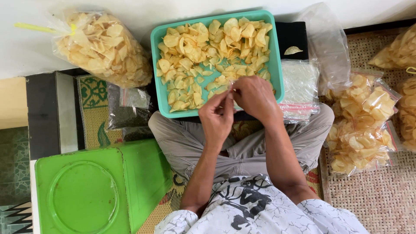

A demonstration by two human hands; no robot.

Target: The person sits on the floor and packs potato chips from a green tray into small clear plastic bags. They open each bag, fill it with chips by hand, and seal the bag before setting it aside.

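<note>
As seen from above, left to right:
- green box lid [82, 195], on floor at lower left
- tied bag of chips [104, 45], upper left
- teal tray [277, 73], loose chips [208, 52] inside
- left hand [216, 117], fingers pinched on thin clear bag [232, 93] at the tray's near edge
- right hand [255, 97], pinching same bag
- filled bags [359, 125], on mat to the right

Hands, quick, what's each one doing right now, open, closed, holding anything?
Left hand: fingers pinched shut on a small clear bag over the teal tray.
Right hand: closed on the same bag.
</note>
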